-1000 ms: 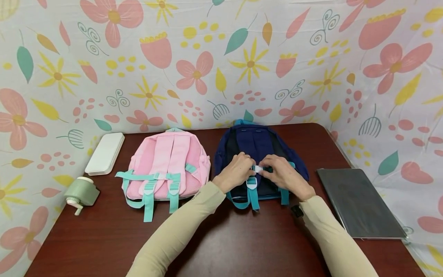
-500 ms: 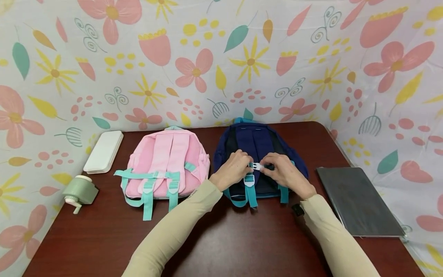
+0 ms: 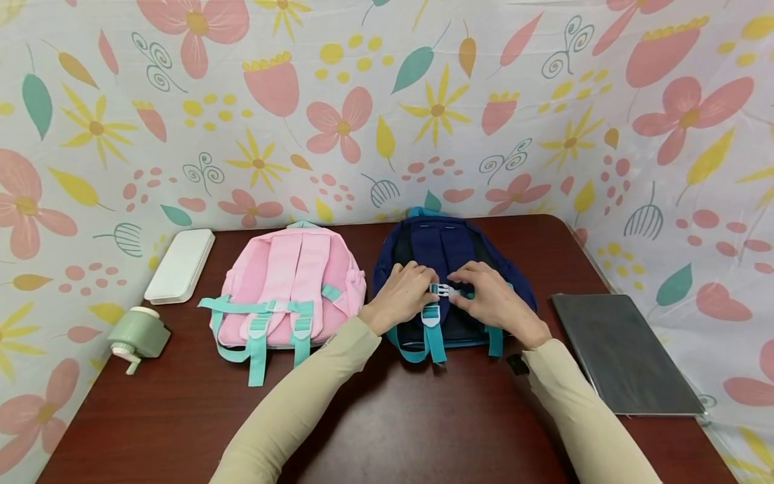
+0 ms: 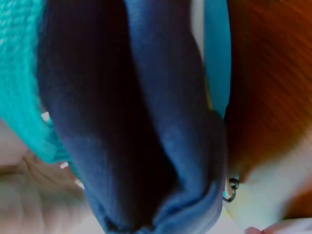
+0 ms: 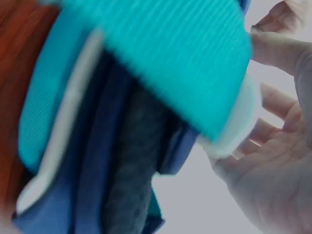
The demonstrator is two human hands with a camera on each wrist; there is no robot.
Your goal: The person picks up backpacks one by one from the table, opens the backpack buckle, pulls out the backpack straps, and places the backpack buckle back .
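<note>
A navy backpack (image 3: 438, 238) with turquoise straps lies on the table, its strap side up. Over its middle, both hands work at a white side-release buckle (image 3: 443, 290), whose prongs show between the fingertips. My left hand (image 3: 400, 290) pinches the strap end on the buckle's left. My right hand (image 3: 497, 299) holds the buckle's right end between thumb and index finger. In the right wrist view, turquoise webbing (image 5: 175, 58) runs to a blurred white buckle end (image 5: 239, 119) at the fingers. Dark blue fabric (image 4: 165, 97) fills much of the left wrist view.
A pink backpack (image 3: 281, 262) with mint straps lies left of the navy one. Farther left are a white case (image 3: 180, 265) and a green hand-crank pencil sharpener (image 3: 139, 333). A dark grey flat folder (image 3: 625, 353) lies at right. Flowered cloth (image 3: 387, 121) rises behind the table.
Both hands have shifted slightly left with the buckle. Its prongs, covered a second ago, now show between the hands, and the right index finger has lifted a little from the thumb.
</note>
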